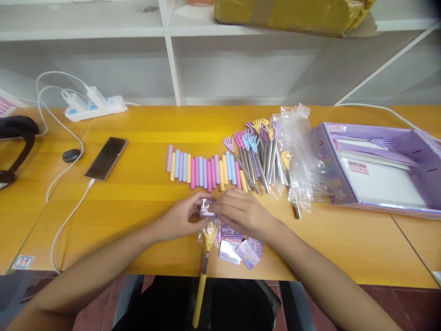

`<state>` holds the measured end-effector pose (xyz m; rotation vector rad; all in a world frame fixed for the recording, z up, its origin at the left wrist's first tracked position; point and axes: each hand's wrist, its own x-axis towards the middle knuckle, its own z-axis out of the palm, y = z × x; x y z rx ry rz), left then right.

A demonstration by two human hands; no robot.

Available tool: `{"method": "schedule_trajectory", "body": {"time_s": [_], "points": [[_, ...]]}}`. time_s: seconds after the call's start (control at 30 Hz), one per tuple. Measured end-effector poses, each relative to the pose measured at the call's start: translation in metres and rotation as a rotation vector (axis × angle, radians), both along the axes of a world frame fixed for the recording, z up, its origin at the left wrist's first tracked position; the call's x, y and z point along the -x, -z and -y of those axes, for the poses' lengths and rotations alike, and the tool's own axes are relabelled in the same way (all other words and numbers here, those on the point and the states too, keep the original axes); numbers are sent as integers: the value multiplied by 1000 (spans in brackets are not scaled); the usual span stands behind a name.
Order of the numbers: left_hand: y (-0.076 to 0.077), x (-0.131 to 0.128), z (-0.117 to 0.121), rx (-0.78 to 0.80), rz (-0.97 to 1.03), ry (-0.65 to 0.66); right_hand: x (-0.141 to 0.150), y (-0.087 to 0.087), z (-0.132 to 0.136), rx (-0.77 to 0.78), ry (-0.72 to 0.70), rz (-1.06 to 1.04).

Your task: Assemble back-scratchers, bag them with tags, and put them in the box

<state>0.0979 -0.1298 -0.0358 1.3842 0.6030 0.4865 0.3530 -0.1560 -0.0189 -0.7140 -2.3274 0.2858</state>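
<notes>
My left hand [182,218] is closed around the left end of a small shiny purple-and-silver card [207,208]. From the other side my right hand [243,214] grips the same card, its fingers covering the right end. Just below my hands lies a yellow hand-shaped back scratcher [209,235], its head in a clear wrapper and its yellow handle reaching past the table's front edge. Several printed cards [248,254] are scattered beneath my right wrist, partly hidden. Beyond my hands runs a row of pastel handle tubes [204,173] in pink, blue, purple and yellow.
Metal-rod back scratchers [265,156] are heaped behind the tubes, beside clear plastic bags [299,156]. A purple box [347,195] stands at the right. Leftward lie a phone [106,158] on a cable, a black mouse [71,155] and a power strip [96,110].
</notes>
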Motion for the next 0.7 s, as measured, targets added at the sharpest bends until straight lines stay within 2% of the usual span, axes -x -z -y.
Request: {"method": "schedule_trajectory", "body": {"time_s": [0.27,0.4,0.53,0.7], "points": [[-2,-2,-6,14,-45,-44,0,-3,-1,6,7,-28],[1,-1,-5,7,-85,-52,-1,-5,0,-75,24,-35],[-5,1,-4,40,-129,-46,-4,-7,-1,-127,68,-27],[-16,3,-3,192,-154,86,-12,-7,1,-33,226,-42]]}}
